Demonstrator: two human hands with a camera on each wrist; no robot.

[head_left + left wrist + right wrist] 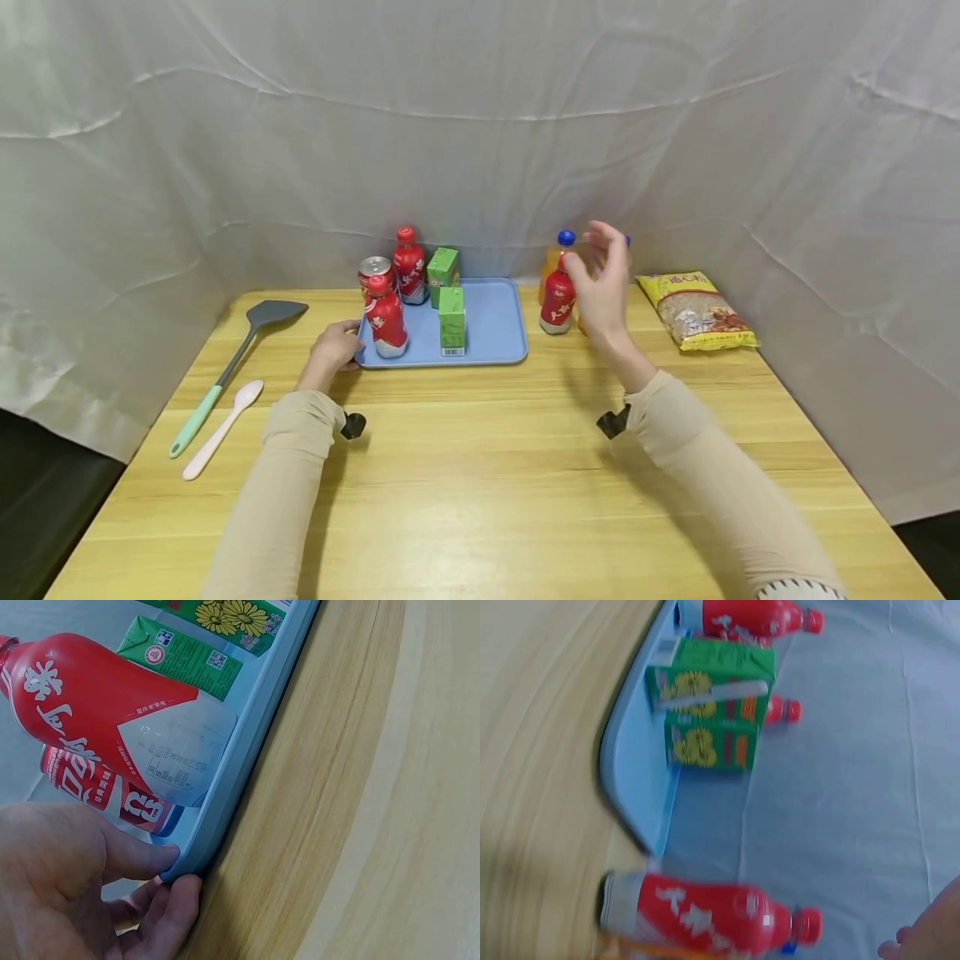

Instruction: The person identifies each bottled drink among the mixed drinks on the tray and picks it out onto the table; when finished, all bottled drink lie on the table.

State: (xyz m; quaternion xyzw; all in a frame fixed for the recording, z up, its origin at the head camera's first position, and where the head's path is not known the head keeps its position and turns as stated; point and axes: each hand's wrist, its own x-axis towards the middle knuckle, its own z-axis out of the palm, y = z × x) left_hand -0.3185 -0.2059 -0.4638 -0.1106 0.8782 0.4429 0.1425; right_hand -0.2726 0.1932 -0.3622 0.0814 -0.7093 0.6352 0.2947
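My left hand (335, 346) pinches the front left corner of a blue tray (492, 321), thumb over the rim and fingers beneath it. On the tray stand two red drink bottles (386, 321), a red soda can (105, 791) and two green juice boxes (452, 321). Right of the tray, a third red drink bottle (705, 915) stands upright on the table. My right hand (607, 296) hovers beside and above that bottle's cap, fingers bent and holding nothing. Behind it, bottles of orange drink (547, 271) with blue caps are partly hidden by the red bottle and the hand.
A yellow bag of pasta (697, 312) lies at the right rear. On the left lie a grey spatula (238, 362) with a mint handle and a pale pink spoon (225, 429). A grey cloth (480, 150) hangs behind the wooden table (480, 475).
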